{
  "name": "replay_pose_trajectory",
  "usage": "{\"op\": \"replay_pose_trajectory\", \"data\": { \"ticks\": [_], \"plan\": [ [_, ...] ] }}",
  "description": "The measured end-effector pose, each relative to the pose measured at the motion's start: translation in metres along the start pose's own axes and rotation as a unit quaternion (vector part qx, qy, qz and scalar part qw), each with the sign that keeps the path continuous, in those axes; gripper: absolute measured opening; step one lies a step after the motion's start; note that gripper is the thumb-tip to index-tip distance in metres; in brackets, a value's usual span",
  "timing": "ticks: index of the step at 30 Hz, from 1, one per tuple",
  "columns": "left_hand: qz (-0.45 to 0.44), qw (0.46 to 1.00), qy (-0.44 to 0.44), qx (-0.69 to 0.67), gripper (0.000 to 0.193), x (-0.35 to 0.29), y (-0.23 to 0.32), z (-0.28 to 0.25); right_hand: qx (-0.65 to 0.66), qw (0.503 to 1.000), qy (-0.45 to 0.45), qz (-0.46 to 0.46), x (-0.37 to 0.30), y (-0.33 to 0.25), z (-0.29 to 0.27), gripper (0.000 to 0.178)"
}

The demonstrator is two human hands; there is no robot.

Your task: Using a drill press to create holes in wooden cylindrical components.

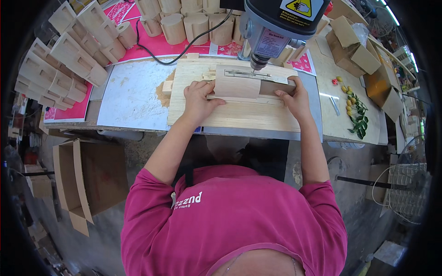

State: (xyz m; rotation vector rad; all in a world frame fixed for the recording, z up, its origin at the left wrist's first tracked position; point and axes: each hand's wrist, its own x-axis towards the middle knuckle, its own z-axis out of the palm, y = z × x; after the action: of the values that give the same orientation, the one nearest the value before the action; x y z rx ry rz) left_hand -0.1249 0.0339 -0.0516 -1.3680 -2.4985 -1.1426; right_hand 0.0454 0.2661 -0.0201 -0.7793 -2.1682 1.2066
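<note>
A pale curved wooden block [237, 86] lies on a light wooden board [248, 114] below the drill press [271, 39]. My left hand [200, 97] grips the block's left end, fingers behind it and thumb stretched along its front. On the other side, my right hand [296, 97] pinches the right end of a flat grey-brown bar [272, 88] that meets the block. Just behind the block's top edge sits a slotted metal strip [248, 74]. The drill chuck [259, 62] hangs right above this strip, its bit tip close to it. My fingertips behind the work are partly hidden.
Stacks of slotted wooden pieces [69, 55] stand at the far left, and round wooden blocks [196, 28] line the back. A black cable [184, 50] crosses the table. Sawdust [165, 92] lies left of the board. Small yellow fruit [350, 101] with leaves and cardboard boxes [345, 46] are at right.
</note>
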Motion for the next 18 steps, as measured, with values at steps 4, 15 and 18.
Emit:
{"op": "replay_pose_trajectory", "data": {
  "ticks": [4,15,18],
  "plan": [
    [0.004,1.000,-0.014,0.007,0.055,0.000,-0.006,-0.002,-0.150,0.979,-0.096,-0.098,0.017,-0.034,-0.031,0.040],
    [0.021,1.000,-0.021,-0.006,0.052,0.000,-0.007,0.000,-0.199,0.917,0.157,-0.308,0.094,-0.197,-0.054,0.034],
    [0.022,0.999,-0.028,0.001,0.052,0.000,-0.011,0.003,-0.304,0.885,0.219,-0.277,0.065,-0.205,-0.055,0.037]
  ]
}}
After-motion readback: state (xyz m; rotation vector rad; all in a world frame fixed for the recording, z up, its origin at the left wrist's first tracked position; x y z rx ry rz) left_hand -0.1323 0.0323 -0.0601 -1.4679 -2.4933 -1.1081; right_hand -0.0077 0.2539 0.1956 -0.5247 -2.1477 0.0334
